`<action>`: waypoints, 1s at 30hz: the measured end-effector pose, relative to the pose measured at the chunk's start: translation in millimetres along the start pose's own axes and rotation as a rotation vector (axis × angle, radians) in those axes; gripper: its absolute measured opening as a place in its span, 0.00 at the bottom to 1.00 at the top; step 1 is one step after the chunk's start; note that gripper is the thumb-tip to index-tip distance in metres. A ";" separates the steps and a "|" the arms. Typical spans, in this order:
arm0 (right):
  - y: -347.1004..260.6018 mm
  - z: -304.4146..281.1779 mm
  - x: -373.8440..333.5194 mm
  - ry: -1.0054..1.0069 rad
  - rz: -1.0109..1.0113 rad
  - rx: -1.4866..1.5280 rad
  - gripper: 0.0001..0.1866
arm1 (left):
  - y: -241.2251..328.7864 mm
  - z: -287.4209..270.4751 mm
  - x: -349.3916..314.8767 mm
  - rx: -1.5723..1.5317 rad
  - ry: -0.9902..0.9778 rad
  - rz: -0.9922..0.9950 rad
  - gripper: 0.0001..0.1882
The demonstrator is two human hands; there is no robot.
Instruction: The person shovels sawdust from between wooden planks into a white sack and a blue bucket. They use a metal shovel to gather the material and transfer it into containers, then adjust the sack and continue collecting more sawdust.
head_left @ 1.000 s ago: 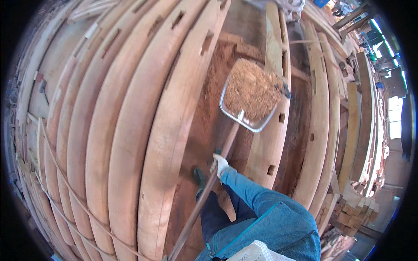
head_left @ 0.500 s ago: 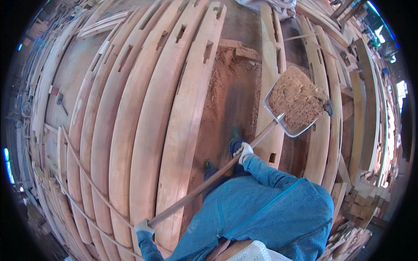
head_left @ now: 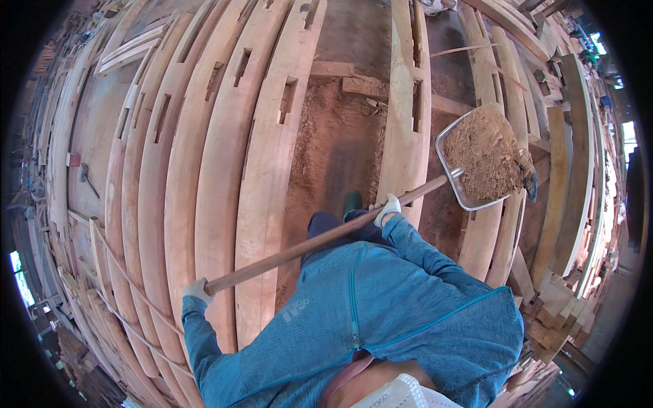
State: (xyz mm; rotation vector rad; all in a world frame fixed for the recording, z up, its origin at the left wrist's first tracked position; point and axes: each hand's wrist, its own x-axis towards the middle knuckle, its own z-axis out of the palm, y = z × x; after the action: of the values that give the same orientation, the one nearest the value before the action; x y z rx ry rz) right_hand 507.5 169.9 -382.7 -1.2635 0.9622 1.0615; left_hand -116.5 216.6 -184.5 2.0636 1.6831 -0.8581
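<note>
Gripped shovel handle (head_left: 299, 249) at butt with closed left hand (head_left: 197, 291), nearer scoop (head_left: 469, 197) with closed right hand (head_left: 389, 208); risked spilling heaped sawdust (head_left: 483, 153) by over-tilting.

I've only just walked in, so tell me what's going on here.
A person in a blue jacket is holding a long-handled shovel with both gloved hands. The left hand grips the handle's end; the right hand holds it nearer the pan. The pan carries a heap of brown, sawdust-like material, out to the person's right, appearing above a long timber. More timbers lie side by side on the left.
</note>
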 end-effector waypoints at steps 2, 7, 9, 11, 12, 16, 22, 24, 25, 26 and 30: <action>-32.0 39.3 -6.5 -0.054 0.033 0.049 0.18 | 19.4 -41.9 26.5 0.013 0.018 0.004 0.12; -90.3 142.9 -9.5 -0.062 0.018 0.070 0.18 | 37.2 -124.0 115.7 0.032 0.055 0.019 0.12; -108.5 184.6 5.8 -0.069 -0.015 0.068 0.18 | 46.8 -152.2 162.5 0.032 0.070 0.024 0.13; -121.6 218.5 20.0 -0.061 -0.009 0.064 0.18 | 56.2 -187.7 207.3 0.049 0.065 0.020 0.13; -132.3 242.8 22.3 -0.056 -0.013 0.054 0.18 | 55.7 -202.8 225.4 0.028 0.108 0.056 0.14; -189.1 339.7 29.0 -0.065 -0.003 0.104 0.18 | 79.4 -292.9 303.7 0.043 0.110 0.053 0.13; -250.6 461.6 24.1 -0.083 -0.013 0.114 0.16 | 104.0 -400.2 387.4 0.083 0.181 0.071 0.14; -281.3 496.5 30.5 -0.069 -0.046 0.113 0.16 | 124.0 -429.7 422.5 0.097 0.173 0.079 0.14; -299.1 513.2 41.4 -0.079 -0.048 0.110 0.15 | 135.8 -441.4 438.6 0.087 0.196 0.084 0.14; -311.8 530.1 48.6 -0.088 -0.044 0.103 0.15 | 144.6 -446.7 452.1 0.078 0.214 0.082 0.14; -372.3 597.4 88.8 -0.078 -0.050 0.044 0.15 | 196.7 -487.0 508.2 0.036 0.181 0.073 0.14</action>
State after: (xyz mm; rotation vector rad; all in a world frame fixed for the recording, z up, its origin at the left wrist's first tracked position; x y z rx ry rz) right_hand 881.2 770.5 -328.1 -1.1959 0.8856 1.0381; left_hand 246.8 850.4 -162.8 2.2718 1.6808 -0.7023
